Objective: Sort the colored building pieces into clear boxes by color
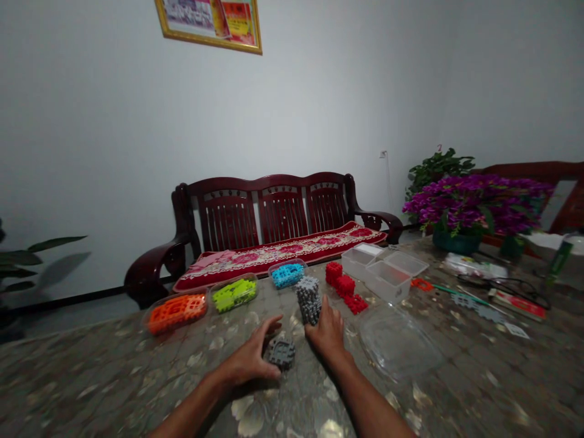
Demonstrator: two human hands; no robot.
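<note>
A tall stack of grey interlocking plastic pieces (309, 298) stands upright on the table. My right hand (329, 333) is closed on its lower right side, the thumb at the near base and some fingers hidden. To the left, a short stack of similar grey pieces (281, 354) lies on the tabletop. My left hand (253, 359) curves round its left side with thumb and fingers spread apart. The thumb is close to the near edge of this short stack; whether it touches I cannot tell. The fingers are held above its far side.
Clear tubs hold orange pieces (177, 312), lime-green pieces (235, 294) and blue pieces (287, 275). Red pieces (345, 286) sit beyond my right hand, near a divided clear box (387, 280). A clear lid (396, 344) lies right. Further right are glasses (515, 285) and purple flowers (474, 198).
</note>
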